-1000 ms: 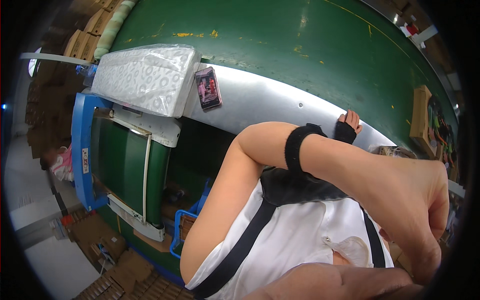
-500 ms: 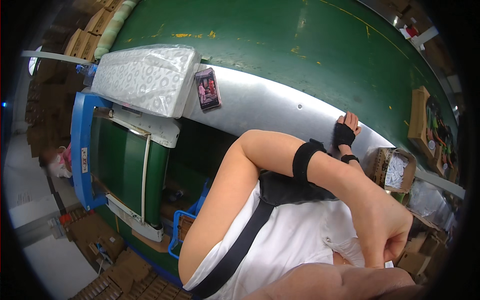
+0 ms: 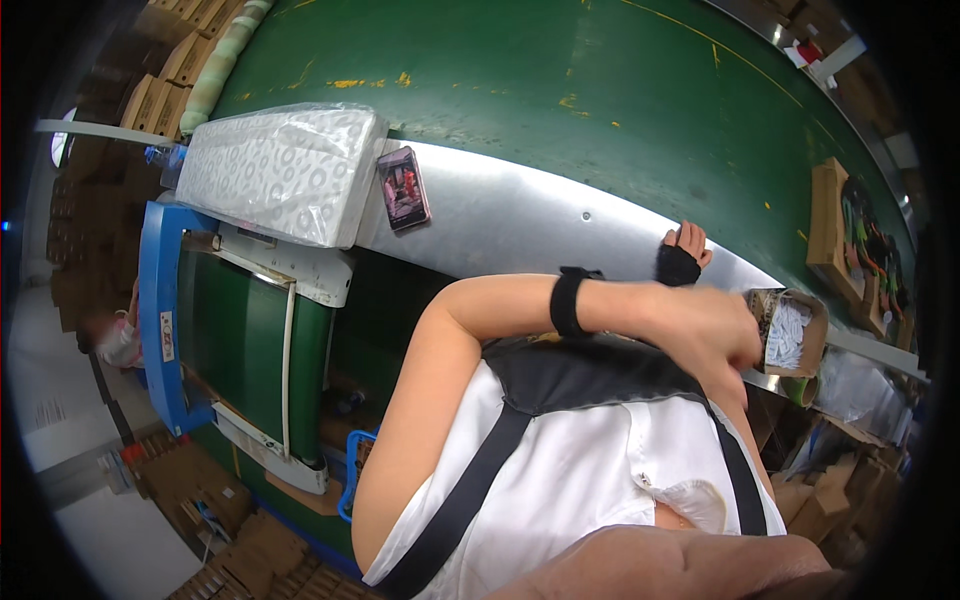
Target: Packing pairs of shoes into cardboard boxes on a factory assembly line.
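Note:
My left arm reaches across my body, and my left hand (image 3: 712, 338), blurred by motion, is over my right forearm and close to a small cardboard box (image 3: 817, 345) of white paper slips (image 3: 788, 335). Its fingers are bent and partly hidden, so I cannot tell whether they hold anything. A black band (image 3: 567, 303) circles the left wrist. My right hand (image 3: 686, 248), in a black fingerless glove, lies on the edge of the metal strip (image 3: 520, 215) with its fingers stretched out and nothing seen in them. My left hand hides most of the right forearm.
On the strip lies a phone (image 3: 403, 190) with its screen lit, beside a plastic-wrapped white package (image 3: 275, 175) with grey rings. Beyond runs a green conveyor belt (image 3: 500, 60). A blue-framed machine (image 3: 160, 320) stands at left, with a person (image 3: 118, 340) behind it. An open box (image 3: 828, 220) holds tools.
My left hand has moved away from my chest, forward over my right forearm. My right hand stays on the metal edge. The whole view has shifted slightly.

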Demonstrator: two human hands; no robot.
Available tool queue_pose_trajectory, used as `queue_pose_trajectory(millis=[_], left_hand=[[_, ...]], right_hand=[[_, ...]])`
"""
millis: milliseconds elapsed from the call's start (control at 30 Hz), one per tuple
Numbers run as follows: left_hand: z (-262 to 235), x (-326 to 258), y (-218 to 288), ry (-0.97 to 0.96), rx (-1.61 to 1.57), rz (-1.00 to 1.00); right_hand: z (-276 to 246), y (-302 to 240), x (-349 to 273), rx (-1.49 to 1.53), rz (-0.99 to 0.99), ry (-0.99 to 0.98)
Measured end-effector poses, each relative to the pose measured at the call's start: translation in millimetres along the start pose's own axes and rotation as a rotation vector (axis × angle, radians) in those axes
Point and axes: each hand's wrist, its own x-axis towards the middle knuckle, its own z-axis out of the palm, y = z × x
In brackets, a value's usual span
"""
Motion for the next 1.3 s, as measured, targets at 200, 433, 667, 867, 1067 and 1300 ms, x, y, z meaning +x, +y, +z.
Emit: queue_pose_trajectory(millis=[200, 433, 667, 867, 1067, 1300], left_hand=[[-25.8, -59.2, -145.4, 0.152, 0.706, -0.744], [-42.5, -165.3, -214.2, 0.362, 0.888, -1.341], [-13.8, -183.2, -233.1, 0.475, 0.966, -1.349], [-9.3, -186.7, -237.3, 0.523, 1.019, -1.304], [-5.7, -188.0, -241.7, 0.574, 1.048, -1.265], [-4.0, -189.2, -242.5, 0.612, 1.046, -1.244]], right_hand=[[-3.1, -7.3, 2.3, 0.013, 0.016, 0.006], [-9.5, -6.7, 1.1, 0.0, 0.038, -0.01], [-8.4, -7.6, 0.3, -0.039, 0.012, 0.018], [-5.7, -5.3, -0.4, -0.024, 0.009, 0.022], [-3.0, -3.4, -0.2, -0.041, 0.009, 0.052], [-4.6, -5.5, 0.1, -0.06, 0.0, 0.063]])
